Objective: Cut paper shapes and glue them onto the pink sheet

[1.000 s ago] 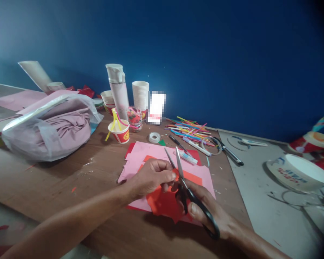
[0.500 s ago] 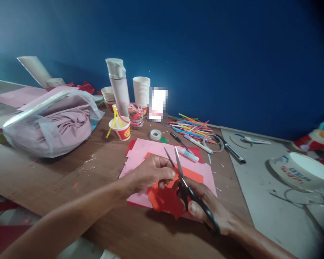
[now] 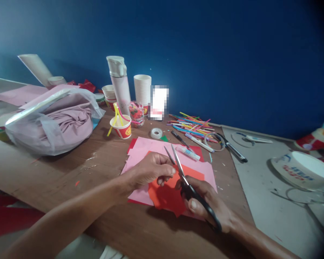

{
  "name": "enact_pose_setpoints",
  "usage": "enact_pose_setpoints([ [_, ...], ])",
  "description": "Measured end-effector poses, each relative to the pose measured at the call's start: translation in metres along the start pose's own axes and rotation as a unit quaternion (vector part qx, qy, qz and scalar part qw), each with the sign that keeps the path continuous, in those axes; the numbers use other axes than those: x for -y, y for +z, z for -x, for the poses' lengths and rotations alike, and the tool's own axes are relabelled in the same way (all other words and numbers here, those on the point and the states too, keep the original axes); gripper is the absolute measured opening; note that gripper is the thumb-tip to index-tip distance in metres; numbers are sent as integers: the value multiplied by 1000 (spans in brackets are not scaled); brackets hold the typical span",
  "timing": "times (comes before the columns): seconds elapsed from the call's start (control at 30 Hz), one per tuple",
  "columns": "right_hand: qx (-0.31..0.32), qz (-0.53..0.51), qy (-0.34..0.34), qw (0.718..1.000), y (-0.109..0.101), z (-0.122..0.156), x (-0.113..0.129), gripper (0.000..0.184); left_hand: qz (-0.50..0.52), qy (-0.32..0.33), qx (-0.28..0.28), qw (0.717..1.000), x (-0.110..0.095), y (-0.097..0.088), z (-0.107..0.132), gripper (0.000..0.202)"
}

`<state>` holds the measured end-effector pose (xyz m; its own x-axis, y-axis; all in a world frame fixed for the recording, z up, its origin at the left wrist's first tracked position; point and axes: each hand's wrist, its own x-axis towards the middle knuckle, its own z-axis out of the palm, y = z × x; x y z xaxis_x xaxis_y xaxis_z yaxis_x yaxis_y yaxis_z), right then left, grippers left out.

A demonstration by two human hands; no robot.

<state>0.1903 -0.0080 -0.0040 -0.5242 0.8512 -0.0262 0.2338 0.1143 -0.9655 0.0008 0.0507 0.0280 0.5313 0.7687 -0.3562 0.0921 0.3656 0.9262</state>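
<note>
I see the scissors [image 3: 185, 181], gripped by the right hand [image 3: 205, 198] above the orange paper [image 3: 164, 197], narrowing slightly, suggesting a cut partway through, while the left hand's [image 3: 153, 172] fingertips press together, on what I cannot tell.

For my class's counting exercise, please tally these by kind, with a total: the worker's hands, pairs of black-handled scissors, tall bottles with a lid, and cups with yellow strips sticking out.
Hands: 2 (left hand, right hand)
Black-handled scissors: 1 pair, held in the right hand
Tall lidded bottle: 1
Cup with yellow strips: 1
Total: 5
</note>
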Motion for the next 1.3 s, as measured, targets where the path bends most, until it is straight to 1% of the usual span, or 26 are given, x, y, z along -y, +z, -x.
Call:
enact_pose_setpoints([
  [0.17,-10,-18,4,1000,2,0,-3,40,-15,28,-18,999,3,-1,-1,14],
  [0.33,-15,-12,10,1000,2,0,-3,40,-9,38,-10,999,6,-2,-4,17],
  [0.57,9,-28,17,999,2,1,-6,42,-11,42,-15,999,5,-1,-3,15],
  [0.73,5,-15,-3,1000,4,-1,-4,48,-28,56,-43,997,6,0,-2,13],
  [0.87,-3,-3,-2,1000,5,-2,-3,47,-43,54,-57,996,6,1,-1,12],
  [1.07,0,-22,1,1000,6,-1,-4,43,-46,52,-52,996,6,3,0,13],
  [1.3,0,-33,18,999,6,0,-6,46,-49,43,-50,997,5,2,0,14],
])
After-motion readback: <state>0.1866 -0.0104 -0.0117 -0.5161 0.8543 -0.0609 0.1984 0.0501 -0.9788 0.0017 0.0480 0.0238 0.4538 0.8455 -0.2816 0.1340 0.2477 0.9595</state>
